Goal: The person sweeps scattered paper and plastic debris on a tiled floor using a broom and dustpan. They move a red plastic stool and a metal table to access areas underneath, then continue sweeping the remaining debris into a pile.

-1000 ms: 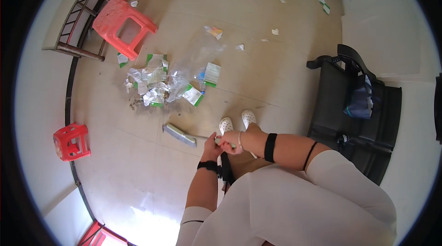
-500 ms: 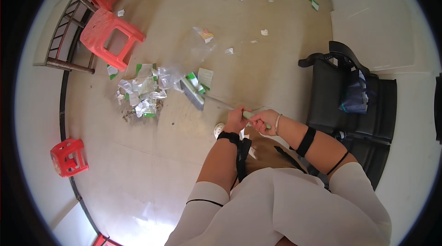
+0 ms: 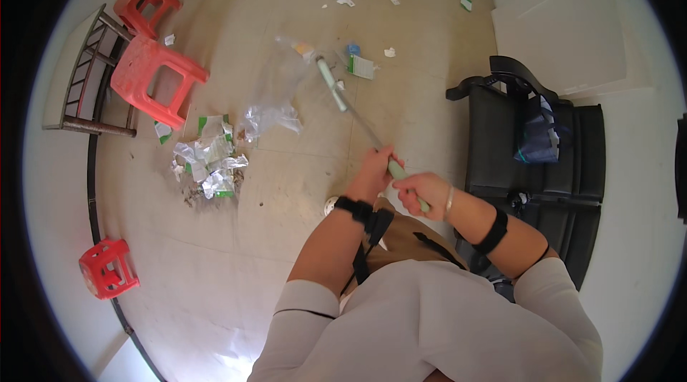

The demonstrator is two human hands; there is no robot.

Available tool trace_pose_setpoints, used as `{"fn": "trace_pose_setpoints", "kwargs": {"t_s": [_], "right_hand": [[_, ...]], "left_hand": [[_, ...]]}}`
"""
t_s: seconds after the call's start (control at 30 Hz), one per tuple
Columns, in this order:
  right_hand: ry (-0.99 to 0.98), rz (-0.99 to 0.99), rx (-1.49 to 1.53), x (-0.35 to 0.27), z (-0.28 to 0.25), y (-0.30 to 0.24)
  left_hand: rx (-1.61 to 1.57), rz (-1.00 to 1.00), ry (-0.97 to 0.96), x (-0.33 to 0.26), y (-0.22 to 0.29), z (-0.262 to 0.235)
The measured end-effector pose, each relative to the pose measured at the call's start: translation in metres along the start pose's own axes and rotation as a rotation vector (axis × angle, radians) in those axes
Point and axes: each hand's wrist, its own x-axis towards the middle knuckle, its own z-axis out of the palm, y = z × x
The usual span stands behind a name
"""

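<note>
Both my hands grip the pale green handle of a broom. My left hand is closed round the stick higher up, and my right hand is wrapped round its end. The pale broom head points away from me, at or just over the floor. Just right of it lies a green and white paper piece with something blue behind it. Clear plastic film spreads on the floor left of the stick. Beyond that is a heap of crumpled wrappers and paper with dark dirt around it.
Red plastic stools stand at the left by a metal-framed rack; a smaller red stool is nearer. Black chairs line the right wall, with a dark blue bag on one. Paper scraps dot the far floor.
The broom head has swung away from the heap, to the right and farther off. The green and white paper piece has shifted right and away. Some plastic film lies apart from the broom.
</note>
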Motion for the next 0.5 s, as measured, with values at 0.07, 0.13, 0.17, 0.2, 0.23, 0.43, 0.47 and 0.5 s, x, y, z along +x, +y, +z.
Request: {"fn": "trace_pose_setpoints", "kwargs": {"t_s": [0.07,0.13,0.17,0.2,0.23,0.43,0.47,0.5], "right_hand": [[-0.047,0.086,0.062,-0.023,-0.003,0.015],[-0.122,0.179,0.114,-0.039,-0.01,0.032],[-0.177,0.231,0.125,-0.043,-0.012,0.04],[-0.236,0.288,0.134,-0.044,-0.014,0.048],[-0.259,0.32,0.046,-0.039,-0.02,0.058],[-0.475,0.501,0.002,0.019,-0.005,0.087],[-0.462,0.595,0.049,0.042,-0.006,0.098],[-0.46,0.641,0.035,0.061,-0.005,0.107]], "left_hand": [[-0.029,-0.007,-0.065,-0.029,-0.016,-0.002],[-0.059,-0.047,-0.085,-0.074,-0.023,0.002],[-0.043,-0.08,-0.089,-0.086,-0.03,-0.005],[-0.029,-0.114,-0.087,-0.098,-0.037,-0.014],[-0.069,-0.139,-0.047,-0.108,-0.045,-0.024],[-0.304,-0.127,0.156,-0.134,-0.087,-0.096],[-0.381,-0.125,0.236,-0.131,-0.097,-0.109],[-0.461,-0.107,0.328,-0.131,-0.106,-0.116]]}}
